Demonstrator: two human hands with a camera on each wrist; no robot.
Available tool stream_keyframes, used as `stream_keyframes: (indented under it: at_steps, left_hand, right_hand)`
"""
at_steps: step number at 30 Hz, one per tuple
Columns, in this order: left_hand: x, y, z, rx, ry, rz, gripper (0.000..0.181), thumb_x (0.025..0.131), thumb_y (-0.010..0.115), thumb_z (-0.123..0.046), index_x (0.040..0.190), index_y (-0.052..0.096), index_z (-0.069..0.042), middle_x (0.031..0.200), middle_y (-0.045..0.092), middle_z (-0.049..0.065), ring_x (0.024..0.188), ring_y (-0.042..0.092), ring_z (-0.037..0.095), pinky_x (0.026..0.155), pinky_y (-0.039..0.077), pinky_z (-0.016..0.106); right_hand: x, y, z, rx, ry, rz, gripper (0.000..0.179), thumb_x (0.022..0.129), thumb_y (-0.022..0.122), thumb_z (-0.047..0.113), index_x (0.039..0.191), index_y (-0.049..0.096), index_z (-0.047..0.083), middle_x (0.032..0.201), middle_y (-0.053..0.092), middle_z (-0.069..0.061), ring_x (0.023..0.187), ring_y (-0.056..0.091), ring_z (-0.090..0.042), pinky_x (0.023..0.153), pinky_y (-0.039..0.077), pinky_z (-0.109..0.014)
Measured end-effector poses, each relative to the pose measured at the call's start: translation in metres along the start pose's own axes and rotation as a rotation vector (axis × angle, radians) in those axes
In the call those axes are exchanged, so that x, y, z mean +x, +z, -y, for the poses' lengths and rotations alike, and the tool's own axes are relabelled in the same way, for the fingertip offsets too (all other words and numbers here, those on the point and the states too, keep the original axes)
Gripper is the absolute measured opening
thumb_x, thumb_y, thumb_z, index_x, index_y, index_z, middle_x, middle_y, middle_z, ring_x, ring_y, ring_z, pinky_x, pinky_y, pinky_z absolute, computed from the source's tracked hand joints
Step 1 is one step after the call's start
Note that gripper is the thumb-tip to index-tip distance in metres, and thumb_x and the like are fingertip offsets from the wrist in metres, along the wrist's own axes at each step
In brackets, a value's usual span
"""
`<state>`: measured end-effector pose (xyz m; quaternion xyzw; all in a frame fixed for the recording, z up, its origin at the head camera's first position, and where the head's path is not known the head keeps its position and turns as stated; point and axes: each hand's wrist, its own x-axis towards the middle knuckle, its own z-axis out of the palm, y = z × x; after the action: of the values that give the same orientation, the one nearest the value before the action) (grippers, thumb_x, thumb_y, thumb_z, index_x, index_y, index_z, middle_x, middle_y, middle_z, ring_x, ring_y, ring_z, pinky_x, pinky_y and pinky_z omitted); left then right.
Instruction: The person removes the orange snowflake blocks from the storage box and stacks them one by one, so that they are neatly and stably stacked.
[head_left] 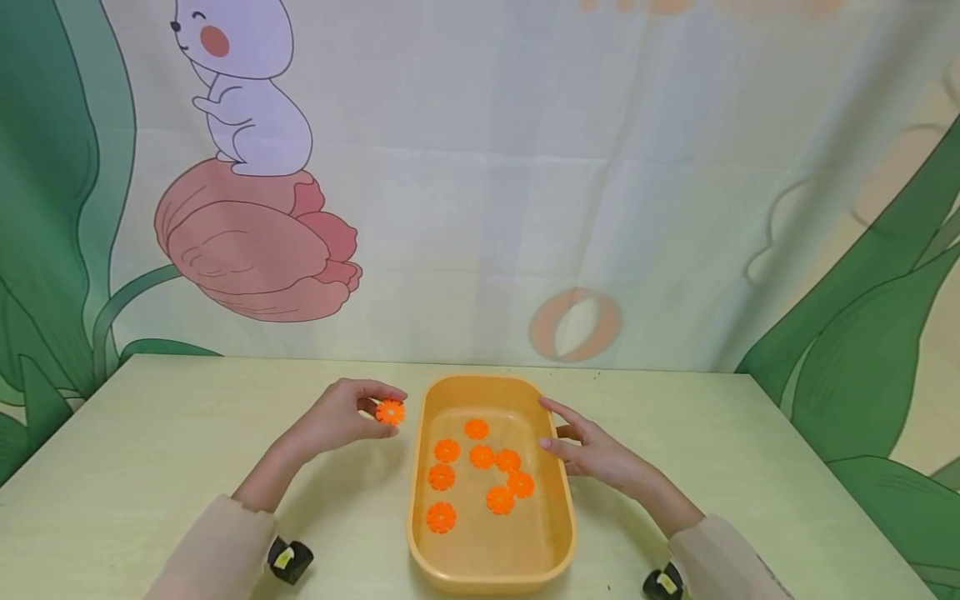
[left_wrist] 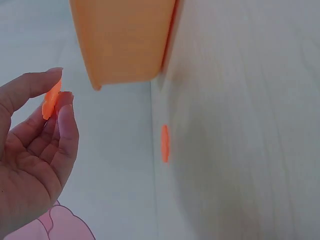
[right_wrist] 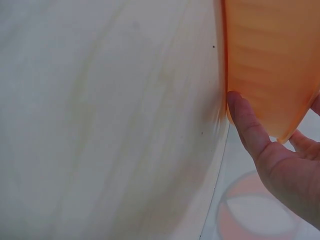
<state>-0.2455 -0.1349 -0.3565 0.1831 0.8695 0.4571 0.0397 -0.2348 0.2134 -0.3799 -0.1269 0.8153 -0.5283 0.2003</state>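
My left hand (head_left: 347,418) pinches an orange notched plastic disc (head_left: 391,412) between thumb and fingers, just left of the yellow-orange tray (head_left: 491,581). In the left wrist view the disc shows edge-on between the fingertips. My right hand (head_left: 600,454) grips the tray's right side near its far end, with fingertips over the rim and a finger against the outer wall in the right wrist view. Several matching discs (head_left: 441,517) lie flat on the tray floor. Another orange disc (left_wrist: 165,144) rests on the table near the left hand; the head view does not show it.
The pale wooden table (head_left: 720,467) runs back to a hanging printed cloth (head_left: 465,208). Black bands with a yellow patch lie by each forearm, one at the left (head_left: 290,560) and one at the right (head_left: 663,582).
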Motion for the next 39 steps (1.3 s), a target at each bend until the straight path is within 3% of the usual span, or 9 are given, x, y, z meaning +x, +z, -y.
stream_keyframes:
  at_steps: [10, 26, 39]
  left_hand:
    - [0.012, -0.001, 0.018, 0.018, -0.03, -0.015, 0.043, 0.072, 0.075, -0.011, 0.111, 0.063, 0.0, 0.1, 0.065, 0.007, 0.09, 0.057, 0.02, 0.076, 0.047, 0.03]
    - [0.028, 0.001, 0.031, 0.11, -0.074, 0.011, 0.04, 0.07, 0.077, -0.009, 0.107, 0.066, 0.0, 0.101, 0.066, 0.009, 0.087, 0.056, 0.022, 0.073, 0.047, 0.03]
    - [0.036, 0.001, 0.041, 0.18, -0.154, 0.044, 0.04, 0.069, 0.077, -0.007, 0.107, 0.067, -0.002, 0.103, 0.066, 0.008, 0.087, 0.057, 0.019, 0.073, 0.048, 0.029]
  right_hand:
    - [-0.002, -0.001, 0.003, 0.005, -0.009, 0.008, 0.068, 0.091, 0.055, 0.027, 0.146, 0.017, 0.017, 0.13, 0.037, -0.029, 0.101, 0.057, -0.029, 0.082, 0.049, -0.043]
    - [0.001, -0.001, -0.001, -0.004, -0.019, 0.019, 0.067, 0.091, 0.054, 0.027, 0.146, 0.017, 0.017, 0.13, 0.037, -0.029, 0.101, 0.057, -0.029, 0.081, 0.05, -0.041]
    - [-0.001, 0.0, 0.002, -0.011, -0.011, 0.009, 0.068, 0.091, 0.054, 0.028, 0.146, 0.017, 0.017, 0.131, 0.037, -0.028, 0.105, 0.055, -0.031, 0.082, 0.049, -0.044]
